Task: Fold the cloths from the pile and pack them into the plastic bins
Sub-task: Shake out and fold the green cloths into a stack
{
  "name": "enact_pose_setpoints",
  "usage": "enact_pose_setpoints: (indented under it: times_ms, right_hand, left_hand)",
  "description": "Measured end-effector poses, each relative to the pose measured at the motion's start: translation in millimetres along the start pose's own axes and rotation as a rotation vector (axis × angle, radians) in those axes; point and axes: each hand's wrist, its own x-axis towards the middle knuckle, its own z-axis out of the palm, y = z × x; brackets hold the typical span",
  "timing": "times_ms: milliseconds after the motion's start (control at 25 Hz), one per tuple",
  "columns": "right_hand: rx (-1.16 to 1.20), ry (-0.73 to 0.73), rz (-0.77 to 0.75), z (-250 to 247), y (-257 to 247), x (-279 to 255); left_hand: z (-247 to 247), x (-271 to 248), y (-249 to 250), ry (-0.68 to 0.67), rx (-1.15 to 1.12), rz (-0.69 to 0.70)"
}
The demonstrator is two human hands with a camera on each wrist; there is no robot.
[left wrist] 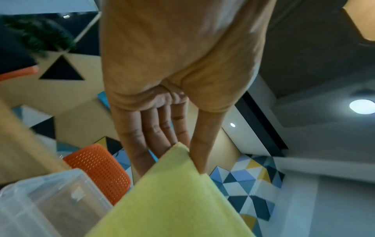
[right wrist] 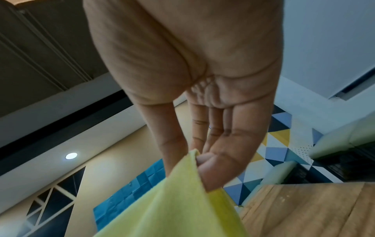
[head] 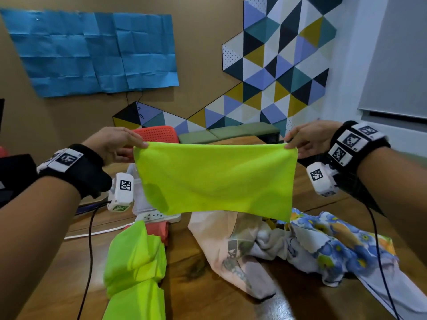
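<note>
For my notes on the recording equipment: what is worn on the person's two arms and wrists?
Bare forearms, no sleeves. Each wrist carries a black band with white square tags printed in black patterns, and a white camera block underneath bearing another tag. Thin black cables hang from both.

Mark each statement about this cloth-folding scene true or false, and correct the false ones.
1. Both hands pinch the top corners of the lime-green cloth: left hand, right hand. True.
2. The held cloth lies flat on the wooden table. False: it hangs in the air above the table.
3. A blue floral cloth lies in the pile on the right side of the table. True.
4. The chair behind the table is blue. False: it is orange-red.
5. Another lime-green cloth lies on the table at lower left. True.
</note>
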Motion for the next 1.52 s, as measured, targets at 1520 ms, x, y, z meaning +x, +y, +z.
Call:
enact_pose_setpoints:
  times_ms: [1520]
  right_hand:
    - [0.424,0.069,-0.433,-39.4,-31.2,-27.5]
  left_hand:
    - [15.2,6.2,55.2,0.085,-0.192,0.335]
